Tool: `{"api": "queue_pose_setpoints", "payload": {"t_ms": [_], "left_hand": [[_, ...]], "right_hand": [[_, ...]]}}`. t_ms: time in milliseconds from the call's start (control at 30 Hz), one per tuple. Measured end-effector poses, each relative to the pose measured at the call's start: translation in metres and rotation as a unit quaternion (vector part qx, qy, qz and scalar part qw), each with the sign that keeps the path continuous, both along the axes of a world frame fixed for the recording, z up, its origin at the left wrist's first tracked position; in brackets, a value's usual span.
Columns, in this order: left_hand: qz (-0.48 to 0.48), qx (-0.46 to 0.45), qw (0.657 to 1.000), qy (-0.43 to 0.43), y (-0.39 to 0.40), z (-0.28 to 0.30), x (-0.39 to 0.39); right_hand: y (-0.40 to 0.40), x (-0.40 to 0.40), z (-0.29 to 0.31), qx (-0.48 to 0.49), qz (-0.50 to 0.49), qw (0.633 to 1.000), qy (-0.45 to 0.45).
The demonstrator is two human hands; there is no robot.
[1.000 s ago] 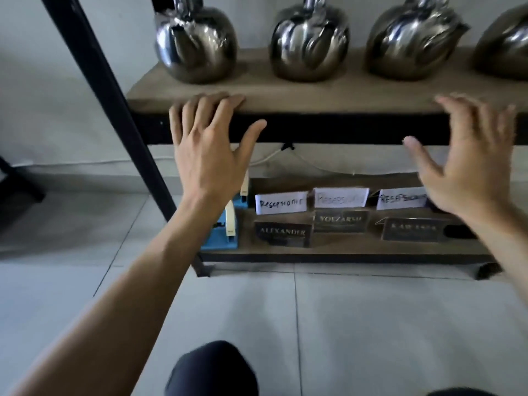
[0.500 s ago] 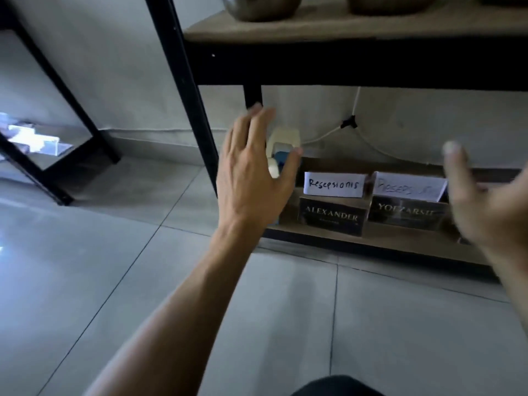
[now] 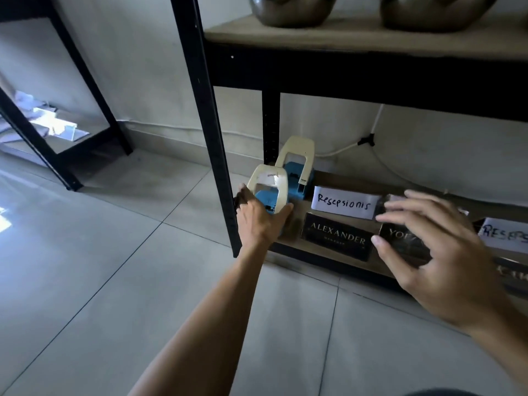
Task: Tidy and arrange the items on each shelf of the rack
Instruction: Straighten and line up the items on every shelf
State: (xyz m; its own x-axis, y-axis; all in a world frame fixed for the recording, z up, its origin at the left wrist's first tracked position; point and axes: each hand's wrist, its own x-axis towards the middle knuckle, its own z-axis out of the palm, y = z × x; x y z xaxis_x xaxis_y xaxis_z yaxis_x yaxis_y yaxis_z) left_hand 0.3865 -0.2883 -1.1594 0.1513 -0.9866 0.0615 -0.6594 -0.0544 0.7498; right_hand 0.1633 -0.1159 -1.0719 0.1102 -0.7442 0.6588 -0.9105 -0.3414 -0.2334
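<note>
Left hand point(image 3: 261, 221) now gripping front hole punch point(image 3: 268, 190) — handle upright

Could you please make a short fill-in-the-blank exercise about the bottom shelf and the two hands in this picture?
1. The left hand closes around the front ____ on the bottom shelf.
2. The dark nameplate nearest that hand reads ____.
3. The white card behind that nameplate has ____ writing.
4. The right hand is open and holds ____.

Missing words: hole punch; ALEXANDER; handwritten; nothing
</note>
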Motion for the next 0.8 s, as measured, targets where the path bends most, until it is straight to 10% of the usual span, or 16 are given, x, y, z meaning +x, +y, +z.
{"api": "queue_pose_setpoints", "payload": {"t_ms": [800], "left_hand": [[-0.026, -0.111, 0.983, 0.142, -0.032, -0.055, -0.002]], "right_hand": [[-0.224, 0.031, 0.029, 0.402, 0.020, 0.910, 0.100]]}}
